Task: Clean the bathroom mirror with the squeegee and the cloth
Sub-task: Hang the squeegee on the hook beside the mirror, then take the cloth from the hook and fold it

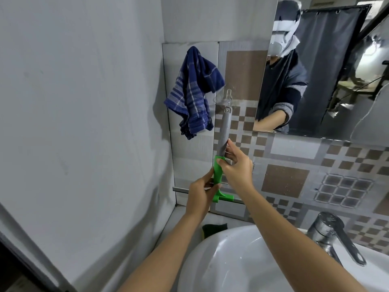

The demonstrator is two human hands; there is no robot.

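Observation:
The squeegee (pixel 223 131) hangs upright on the tiled wall, its grey handle topped by a clear hook (pixel 228 95), its green neck and head at the bottom. My left hand (pixel 200 197) grips the green lower part near the head. My right hand (pixel 236 163) holds the handle where grey meets green, thumb and fingers curled round it. A blue checked cloth (pixel 193 91) hangs on the wall to the left of the squeegee, untouched. The mirror (pixel 328 66) fills the upper right and reflects a person and a dark curtain.
A white sink (pixel 242 260) lies below my arms, with a chrome tap (pixel 334 234) at its right. A dark sponge (pixel 214 228) sits on the ledge behind the sink. A plain grey wall closes the left side.

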